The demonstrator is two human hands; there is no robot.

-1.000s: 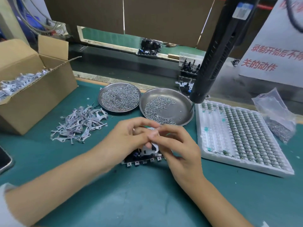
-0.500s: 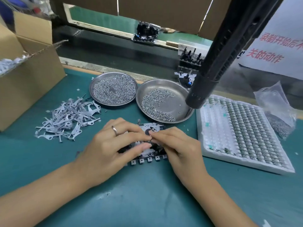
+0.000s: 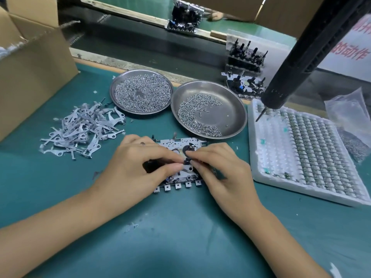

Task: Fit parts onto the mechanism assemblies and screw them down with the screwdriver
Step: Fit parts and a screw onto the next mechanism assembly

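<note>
Both hands, left (image 3: 140,167) and right (image 3: 218,169), pinch a small black part (image 3: 187,160) directly over the mechanism assembly (image 3: 180,141); hanging screwdriver (image 3: 301,57) is nearer the right

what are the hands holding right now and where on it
Both hands work on the mechanism assembly lying on the mat. The left hand and right hand pinch a small black part between their fingertips, at its opposite sides.

A big brown cardboard box (image 3: 34,63) sits at the left on the green mat (image 3: 180,237). A crinkly clear plastic bag (image 3: 349,117) lies at the far right. A white sign (image 3: 351,47) with red writing stands behind it
</note>
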